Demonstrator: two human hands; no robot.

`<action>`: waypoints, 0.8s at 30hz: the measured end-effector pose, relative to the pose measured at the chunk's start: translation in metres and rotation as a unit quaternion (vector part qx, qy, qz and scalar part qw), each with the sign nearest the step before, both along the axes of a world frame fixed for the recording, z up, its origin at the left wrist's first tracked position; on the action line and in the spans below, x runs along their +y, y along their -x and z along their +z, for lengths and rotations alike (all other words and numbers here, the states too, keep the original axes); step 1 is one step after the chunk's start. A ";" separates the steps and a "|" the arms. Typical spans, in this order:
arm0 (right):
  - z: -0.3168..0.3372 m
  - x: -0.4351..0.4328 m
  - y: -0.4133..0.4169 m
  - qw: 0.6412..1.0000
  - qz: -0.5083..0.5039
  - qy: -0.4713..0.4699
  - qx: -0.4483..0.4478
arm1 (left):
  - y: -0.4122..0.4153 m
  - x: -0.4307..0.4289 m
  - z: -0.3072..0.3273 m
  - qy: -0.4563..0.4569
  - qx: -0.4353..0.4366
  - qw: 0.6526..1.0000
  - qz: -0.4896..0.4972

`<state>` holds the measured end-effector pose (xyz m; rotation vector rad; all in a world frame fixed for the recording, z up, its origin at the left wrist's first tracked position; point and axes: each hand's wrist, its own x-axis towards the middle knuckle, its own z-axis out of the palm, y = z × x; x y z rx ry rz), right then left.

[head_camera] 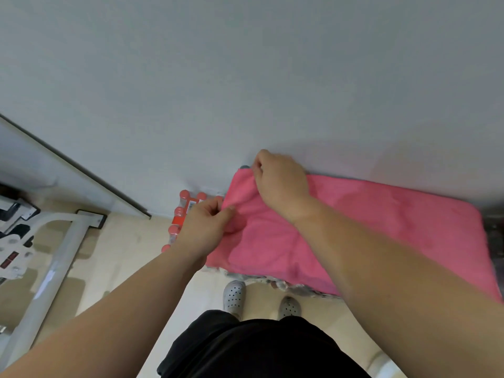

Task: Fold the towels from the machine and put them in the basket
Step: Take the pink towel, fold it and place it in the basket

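A pink towel (381, 227) lies spread out flat at the right, against a pale grey wall (245, 77). It rests on a raised surface of which only a grey mottled edge (286, 285) shows along the near side; what that surface is cannot be told. Both hands are at the towel's left end. The left hand (204, 227) pinches the cloth between thumb and curled fingers at the near left part of the edge, where the fabric is bunched into folds. The right hand (281, 184) reaches across the towel, its fingers curled down and clamped on the far left corner close to the wall. The rest of the towel lies smooth. On the beige floor (122, 255) just left of the towel stands a pack of bottles (185, 208) with red caps, partly hidden behind the left hand. Lower down, the person's black shorts (259, 347) and white perforated shoes (234, 296) are in view. A white metal frame (54, 268) stands at the far left.
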<state>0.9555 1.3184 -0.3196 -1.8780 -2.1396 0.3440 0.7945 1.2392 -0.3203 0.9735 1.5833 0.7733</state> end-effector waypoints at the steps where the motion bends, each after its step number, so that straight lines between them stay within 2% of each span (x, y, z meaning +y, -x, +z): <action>1: -0.005 -0.006 0.003 0.999 0.019 0.031 0.000 | 0.003 0.002 -0.004 -0.003 0.030 0.999 -0.012; 4: -0.013 -0.026 0.017 0.984 0.090 0.149 -0.031 | 0.018 0.010 -0.009 -0.021 0.110 0.991 -0.069; 7: -0.017 -0.042 0.020 0.975 0.098 0.186 -0.079 | 0.031 0.016 -0.015 -0.011 0.144 0.981 -0.131; 10: -0.018 -0.052 0.023 0.974 0.075 0.178 -0.115 | 0.043 0.015 -0.023 0.032 0.119 0.976 -0.178; 12: -0.014 -0.052 0.029 0.981 0.050 0.125 -0.139 | 0.049 0.013 -0.027 0.047 0.107 0.976 -0.184; 14: -0.008 -0.046 0.039 0.988 0.045 0.091 -0.119 | 0.055 0.010 -0.028 0.065 0.087 0.977 -0.181; 16: -0.005 -0.037 0.054 0.982 0.073 0.140 -0.103 | 0.061 0.007 -0.030 0.079 0.060 0.976 -0.192; 19: -0.011 -0.028 0.080 0.948 0.090 0.208 -0.224 | 0.069 0.003 -0.033 0.094 0.029 0.977 -0.192; 21: -0.013 -0.026 0.091 0.936 0.075 0.193 -0.284 | 0.073 0.001 -0.038 0.093 0.024 0.979 -0.182; 24: -0.016 -0.025 0.096 0.935 0.069 0.159 -0.308 | 0.075 0.001 -0.043 0.103 -0.015 0.976 -0.189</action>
